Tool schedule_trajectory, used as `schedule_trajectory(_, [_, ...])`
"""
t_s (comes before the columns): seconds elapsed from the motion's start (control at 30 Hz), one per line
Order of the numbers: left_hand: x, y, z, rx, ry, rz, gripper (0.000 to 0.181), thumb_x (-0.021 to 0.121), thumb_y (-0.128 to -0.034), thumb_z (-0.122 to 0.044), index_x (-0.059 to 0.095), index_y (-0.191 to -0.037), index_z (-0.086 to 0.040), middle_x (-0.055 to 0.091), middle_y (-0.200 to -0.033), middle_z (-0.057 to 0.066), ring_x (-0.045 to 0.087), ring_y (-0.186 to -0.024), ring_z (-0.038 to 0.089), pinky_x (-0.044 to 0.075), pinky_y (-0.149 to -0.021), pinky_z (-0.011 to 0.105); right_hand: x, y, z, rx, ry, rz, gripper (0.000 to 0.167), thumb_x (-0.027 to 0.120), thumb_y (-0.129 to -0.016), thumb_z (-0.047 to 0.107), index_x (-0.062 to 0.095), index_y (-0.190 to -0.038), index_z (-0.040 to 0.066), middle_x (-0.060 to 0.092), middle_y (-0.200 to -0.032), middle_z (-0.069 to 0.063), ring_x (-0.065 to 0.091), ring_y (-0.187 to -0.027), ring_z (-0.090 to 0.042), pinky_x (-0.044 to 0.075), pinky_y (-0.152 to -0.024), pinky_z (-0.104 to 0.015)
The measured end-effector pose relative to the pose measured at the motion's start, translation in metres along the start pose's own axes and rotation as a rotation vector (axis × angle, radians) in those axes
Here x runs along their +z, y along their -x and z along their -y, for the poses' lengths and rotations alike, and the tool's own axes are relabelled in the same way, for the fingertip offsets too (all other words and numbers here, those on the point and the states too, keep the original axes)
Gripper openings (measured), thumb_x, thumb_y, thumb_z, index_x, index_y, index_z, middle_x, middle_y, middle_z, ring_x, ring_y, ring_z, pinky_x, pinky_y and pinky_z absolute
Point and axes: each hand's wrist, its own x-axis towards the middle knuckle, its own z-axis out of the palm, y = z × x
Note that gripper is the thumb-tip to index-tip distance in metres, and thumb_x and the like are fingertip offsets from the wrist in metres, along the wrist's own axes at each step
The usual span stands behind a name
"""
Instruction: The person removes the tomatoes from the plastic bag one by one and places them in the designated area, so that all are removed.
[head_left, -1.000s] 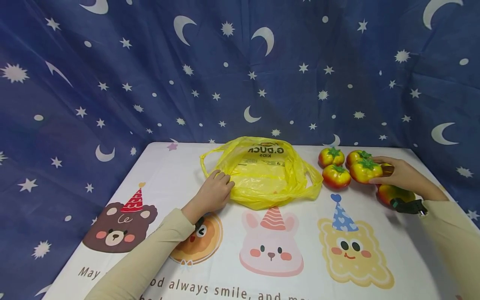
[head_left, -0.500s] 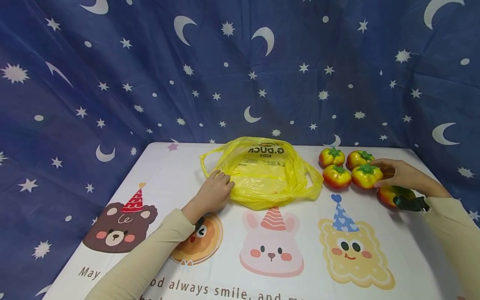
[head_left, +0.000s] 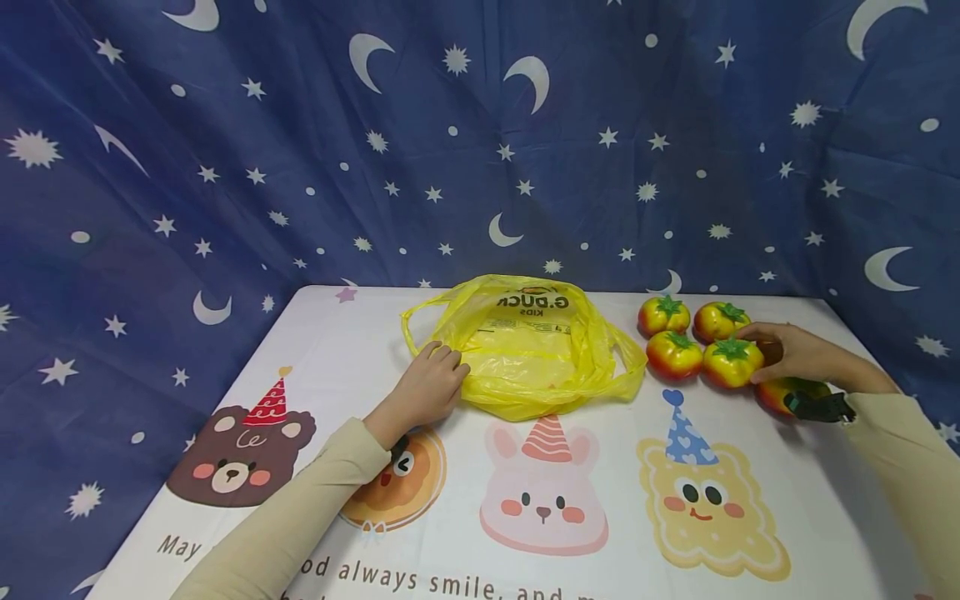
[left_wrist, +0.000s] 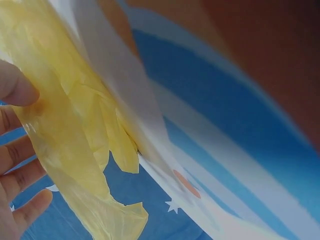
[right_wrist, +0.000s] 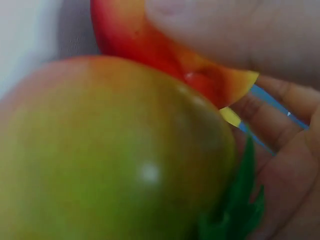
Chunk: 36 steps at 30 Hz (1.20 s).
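A yellow plastic bag (head_left: 517, 358) lies on the table with its mouth spread wide. My left hand (head_left: 427, 383) pinches its left edge; in the left wrist view the thumb (left_wrist: 17, 85) presses the thin plastic against the fingers. At the right, my right hand (head_left: 802, 354) grips a red-and-yellow toy persimmon (head_left: 733, 364) with a green leafy top, thumb on the near side and fingertips behind. Another persimmon (head_left: 783, 393) sits under the right wrist and fills much of the right wrist view. Three more, including one at the front left (head_left: 673, 357), stand close by.
A white tablecloth (head_left: 600, 467) printed with cartoon figures covers the table. Behind it hangs a dark blue cloth (head_left: 420, 242) with moons and stars. One bag handle (head_left: 626, 367) stretches right, close to the persimmons.
My right hand has brought the gripped persimmon down and slightly toward me, apart from the one behind it. The left hand and the bag have stayed put.
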Motion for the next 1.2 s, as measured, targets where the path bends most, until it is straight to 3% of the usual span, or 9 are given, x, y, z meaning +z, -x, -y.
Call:
schedule_trajectory(0.43, [0.003,-0.002,-0.001,0.006,-0.006,-0.020,0.007,0.055,-0.0833,-0.012,0.061,-0.080,-0.010,0.058,-0.078,0.005,0.058,-0.081,0.023,0.045,-0.094,0.043,-0.003,0.007,-0.003,-0.025,0.000,-0.013,0.062,0.076,-0.074,0.014,0.048,-0.125,-0.007,0.053,-0.122,-0.031,0.055,-0.106,-0.045,0.051,-0.086,-0.049])
schedule_trajectory(0.7, [0.003,-0.008,-0.003,0.017,0.010,-0.008,0.008,0.054,-0.0841,-0.012,0.062,-0.081,-0.010,0.059,-0.080,0.005,0.059,-0.082,0.024,0.045,-0.095,0.044,-0.007,0.024,-0.010,0.012,-0.046,-0.052,0.062,0.075,-0.075,0.015,0.047,-0.128,-0.003,0.050,-0.126,-0.030,0.054,-0.110,-0.048,0.055,-0.082,-0.042])
schedule_trajectory(0.77, [0.004,-0.009,-0.003,0.020,0.011,-0.007,0.008,0.054,-0.0841,-0.012,0.062,-0.081,-0.010,0.059,-0.080,0.005,0.059,-0.082,0.024,0.045,-0.095,0.044,-0.009,0.028,-0.012,0.026,-0.051,-0.070,0.063,0.076,-0.075,0.017,0.047,-0.128,-0.001,0.051,-0.126,-0.029,0.057,-0.108,-0.041,0.056,-0.080,-0.036])
schedule_trajectory(0.87, [0.004,-0.011,-0.004,0.021,0.015,-0.004,0.008,0.055,-0.0840,-0.012,0.062,-0.081,-0.010,0.059,-0.080,0.005,0.059,-0.082,0.024,0.045,-0.095,0.044,-0.013,0.035,-0.013,0.052,-0.061,-0.091,0.066,0.076,-0.075,0.020,0.045,-0.130,0.000,0.051,-0.127,-0.028,0.062,-0.101,-0.012,0.056,-0.077,-0.027])
schedule_trajectory(0.93, [0.004,-0.012,-0.004,0.022,0.020,-0.002,0.007,0.056,-0.0836,-0.012,0.062,-0.081,-0.010,0.059,-0.080,0.006,0.059,-0.082,0.024,0.045,-0.095,0.044,-0.015,0.040,-0.011,0.069,-0.068,-0.112,0.067,0.075,-0.076,0.021,0.043,-0.131,0.000,0.050,-0.128,-0.028,0.056,-0.095,0.008,0.056,-0.077,-0.028])
schedule_trajectory(1.0, [0.004,-0.012,-0.004,0.022,0.028,0.004,0.007,0.055,-0.0837,-0.012,0.062,-0.082,-0.010,0.059,-0.080,0.006,0.059,-0.082,0.024,0.045,-0.095,0.044,-0.017,0.043,-0.005,0.084,-0.071,-0.143,0.066,0.073,-0.079,0.022,0.042,-0.132,0.001,0.048,-0.129,-0.026,0.048,-0.092,0.017,0.057,-0.077,-0.031])
schedule_trajectory(1.1, [0.002,-0.011,-0.003,0.015,0.036,0.020,0.008,0.056,-0.0833,-0.013,0.063,-0.085,-0.010,0.060,-0.082,0.006,0.059,-0.085,0.025,0.044,-0.096,0.045,-0.016,0.043,0.013,0.069,-0.077,-0.198,0.059,0.066,-0.086,0.021,0.040,-0.134,-0.001,0.044,-0.131,-0.027,0.061,-0.103,-0.010,0.055,-0.080,-0.044])
schedule_trajectory(1.2, [0.001,-0.009,0.001,-0.001,0.030,0.043,0.011,0.057,-0.0826,-0.017,0.063,-0.090,-0.011,0.060,-0.086,0.006,0.059,-0.088,0.025,0.043,-0.097,0.045,-0.012,0.035,0.041,0.061,-0.072,-0.270,0.055,0.060,-0.090,0.021,0.039,-0.134,-0.004,0.043,-0.133,-0.030,0.050,-0.115,-0.045,0.052,-0.084,-0.050])
